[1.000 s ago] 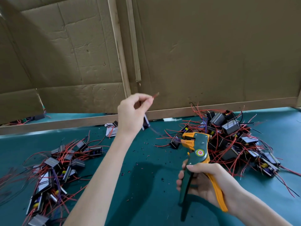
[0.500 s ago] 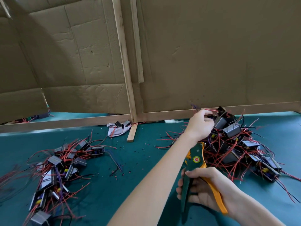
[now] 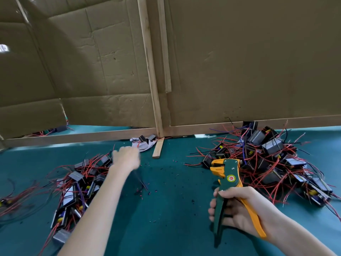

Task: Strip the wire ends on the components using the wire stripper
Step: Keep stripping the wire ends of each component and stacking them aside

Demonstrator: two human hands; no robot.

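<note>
The teal desk carries two heaps of wired components, a left heap and a bigger right heap. Between them lie one loose wooden strip, one white scrap and insulation specks, all in front of the cardboard wall. The right hand has its grip curled round the handles of the single wire stripper, held upright just beside the right heap. The left hand is a blur over the left heap's far edge, so what its grip holds cannot be told.
</note>
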